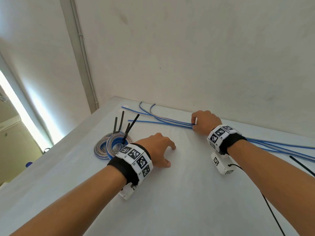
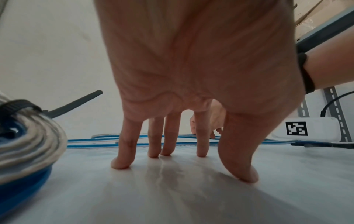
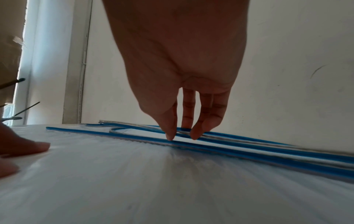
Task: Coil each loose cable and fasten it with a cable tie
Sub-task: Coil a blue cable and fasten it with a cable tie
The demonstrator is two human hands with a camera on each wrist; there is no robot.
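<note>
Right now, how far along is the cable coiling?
Done: two coils lie at the table's left, each fastened with black ties. In hand: the right hand pinches the loose cables near the wall; the left hand rests fingertips on the table, holding nothing. Left: those straight cables remain uncoiled, and a spare tie waits at right.

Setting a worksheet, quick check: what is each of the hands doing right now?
Left hand: open, fingertips spread on the table, holding nothing.
Right hand: pinching the loose blue cables between thumb and fingers.
</note>
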